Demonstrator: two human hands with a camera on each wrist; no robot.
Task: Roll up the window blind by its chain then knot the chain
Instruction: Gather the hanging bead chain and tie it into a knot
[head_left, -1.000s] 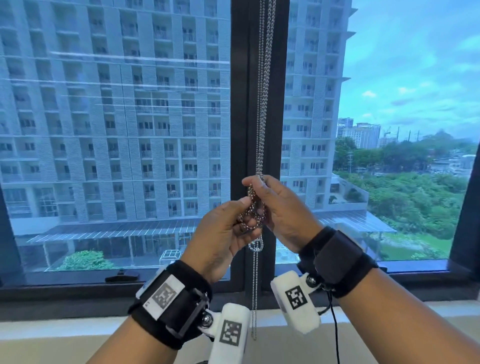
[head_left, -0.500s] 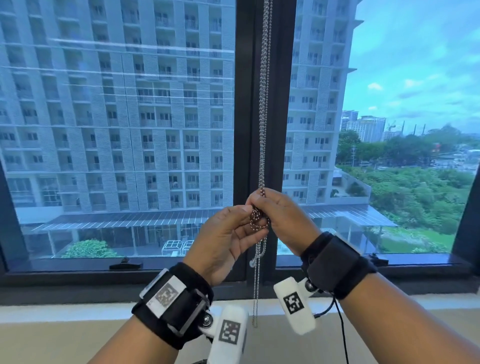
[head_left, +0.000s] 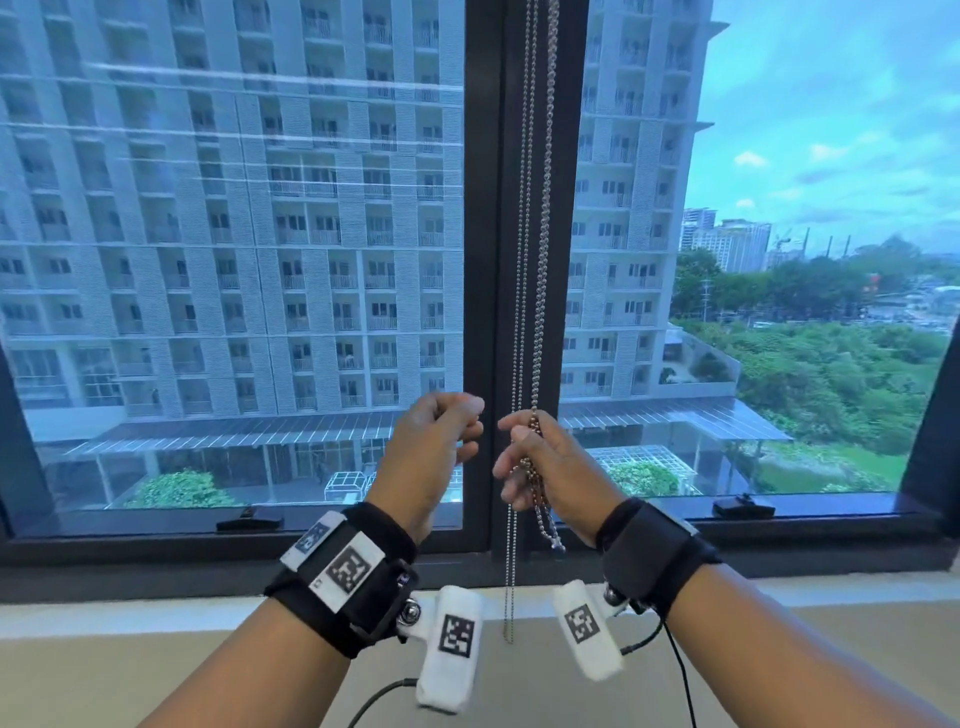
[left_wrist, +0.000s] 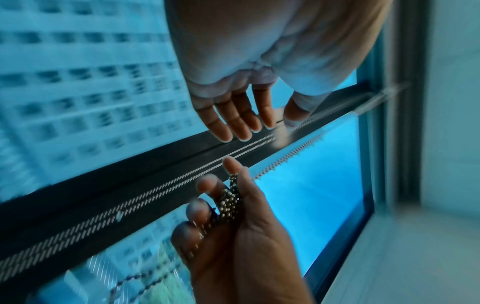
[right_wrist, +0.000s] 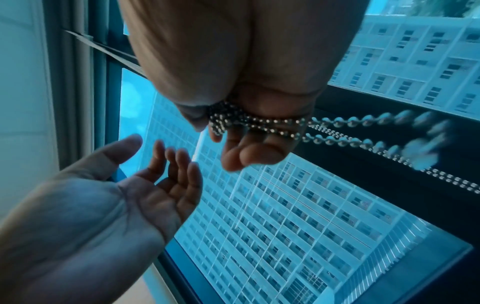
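Knotting stage, with the blind itself out of view overhead.
Right hand (head_left: 550, 467) is grasping a bunched tangle of the chain (head_left: 540, 249) in front of the window frame (head_left: 483, 260); left hand (head_left: 431, 447) is hanging beside it, grip released, holding nothing. The knot is looking formed but probably needing a final tightening.

Open air is lying between the left hand (head_left: 434, 447) and right hand (head_left: 553, 467); the hanging chain (head_left: 537, 234) and window frame (head_left: 488, 260) are blocking passage behind
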